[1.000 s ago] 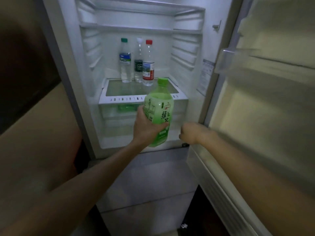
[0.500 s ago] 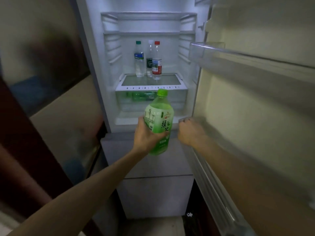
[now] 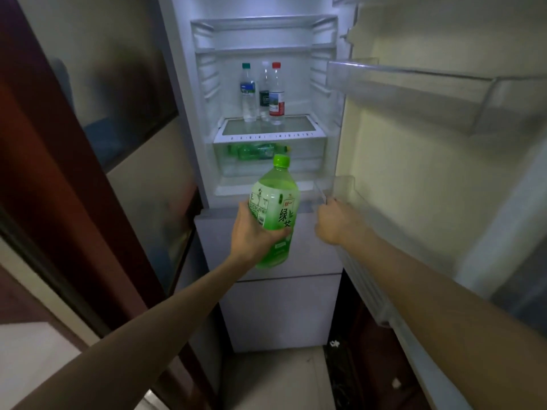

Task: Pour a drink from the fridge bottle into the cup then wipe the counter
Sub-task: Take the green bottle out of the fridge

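My left hand [image 3: 254,238] grips a large green tea bottle [image 3: 275,202] with a green cap, held upright in front of the open fridge [image 3: 266,34], outside its compartment. My right hand [image 3: 333,221] rests on the inner edge of the open fridge door [image 3: 414,179], at the lower door bin; its fingers curl round that edge. No cup and no counter are in view.
Three small water bottles [image 3: 263,93] stand on the glass shelf [image 3: 266,134]. A drawer below holds more green bottles [image 3: 257,150]. A dark red door frame [image 3: 74,173] stands to the left. The fridge's lower doors [image 3: 281,291] are closed.
I have stepped back from the fridge, so it looks smaller and farther. The green bottle came out with my left hand. My right hand stays at the door's inner edge.
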### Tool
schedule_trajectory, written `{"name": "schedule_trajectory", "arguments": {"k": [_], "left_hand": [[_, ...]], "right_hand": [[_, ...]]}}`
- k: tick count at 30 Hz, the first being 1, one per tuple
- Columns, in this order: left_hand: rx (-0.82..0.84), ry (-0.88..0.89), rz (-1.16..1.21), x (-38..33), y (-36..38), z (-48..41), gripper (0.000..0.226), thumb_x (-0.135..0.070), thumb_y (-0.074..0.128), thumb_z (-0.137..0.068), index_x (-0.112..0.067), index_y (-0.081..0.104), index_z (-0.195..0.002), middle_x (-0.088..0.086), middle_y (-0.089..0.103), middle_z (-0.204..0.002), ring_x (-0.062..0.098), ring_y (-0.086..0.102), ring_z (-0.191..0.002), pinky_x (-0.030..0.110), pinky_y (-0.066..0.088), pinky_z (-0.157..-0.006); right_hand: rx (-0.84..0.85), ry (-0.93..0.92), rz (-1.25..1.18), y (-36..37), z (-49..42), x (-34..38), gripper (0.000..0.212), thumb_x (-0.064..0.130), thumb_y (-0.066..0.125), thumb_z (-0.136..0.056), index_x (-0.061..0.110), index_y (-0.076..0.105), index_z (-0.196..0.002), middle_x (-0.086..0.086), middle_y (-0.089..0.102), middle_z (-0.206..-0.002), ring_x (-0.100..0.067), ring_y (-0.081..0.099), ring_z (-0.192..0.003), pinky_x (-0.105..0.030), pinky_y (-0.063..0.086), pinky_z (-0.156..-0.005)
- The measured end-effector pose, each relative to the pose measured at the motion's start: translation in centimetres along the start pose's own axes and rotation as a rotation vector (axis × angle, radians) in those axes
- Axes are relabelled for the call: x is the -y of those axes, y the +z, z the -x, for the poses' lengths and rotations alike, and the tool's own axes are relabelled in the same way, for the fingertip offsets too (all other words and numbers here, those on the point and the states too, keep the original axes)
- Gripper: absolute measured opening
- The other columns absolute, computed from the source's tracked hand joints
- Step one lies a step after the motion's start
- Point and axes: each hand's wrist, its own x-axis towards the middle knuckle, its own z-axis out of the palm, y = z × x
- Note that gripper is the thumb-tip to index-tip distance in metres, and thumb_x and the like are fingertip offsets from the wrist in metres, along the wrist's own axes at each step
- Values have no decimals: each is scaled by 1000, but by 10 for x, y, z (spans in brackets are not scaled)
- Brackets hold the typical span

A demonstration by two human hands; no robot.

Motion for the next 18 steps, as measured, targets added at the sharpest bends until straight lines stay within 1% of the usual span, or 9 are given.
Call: {"name": "schedule_trajectory", "arguments": {"k": [3, 6, 9, 13, 16, 18], "left_hand": [[48, 19, -23, 5, -6, 25, 76, -29, 93, -58, -22, 39, -111, 1, 59, -114, 17, 60, -103, 33, 53, -80], [76, -4, 6, 11, -6, 48, 77, -28, 93, -59, -19, 40, -114, 2, 59, -116, 18, 59, -104, 35, 52, -82], [120, 5, 25, 9, 1, 72, 80, -28, 93, -58, -18, 40, -117, 2, 59, -117, 17, 59, -105, 33, 50, -82], [159, 8, 55, -3, 16, 101, 77, -26, 93, -59, -21, 38, -112, 4, 58, -118, 19, 59, -108, 32, 49, -83], [175, 26, 42, -12, 24, 116, 76, -27, 93, -58, -22, 38, -111, 3, 58, -116, 19, 59, -108, 38, 53, -88], [178, 31, 26, -20, 27, 123, 78, -29, 93, -57, -19, 41, -114, 2, 59, -115, 19, 60, -106, 41, 54, -89]], "right_hand": [[-32, -2, 16, 5, 27, 8, 29, 17, 45, -93, 4, 62, -113, -18, 49, -130, -32, 44, -120, -38, 39, -94], [-44, -11, 32, 9, 61, 11, 29, 16, 45, -93, 3, 61, -114, -17, 48, -129, -31, 39, -124, -37, 37, -96], [-72, -30, 39, 14, 96, 8, 27, 14, 47, -91, 2, 61, -110, -16, 50, -123, -30, 43, -117, -36, 39, -91], [-105, -43, 8, 15, 131, -3, 25, 15, 48, -92, 0, 60, -108, -15, 49, -121, -30, 44, -116, -35, 39, -88], [-114, -104, -30, 14, 149, -17, 29, 18, 47, -90, 1, 62, -109, -13, 52, -119, -28, 45, -114, -37, 43, -88], [-116, -150, -65, 10, 163, -29, 32, 20, 47, -90, 4, 64, -112, -10, 54, -117, -26, 48, -114, -39, 46, -90]]}}
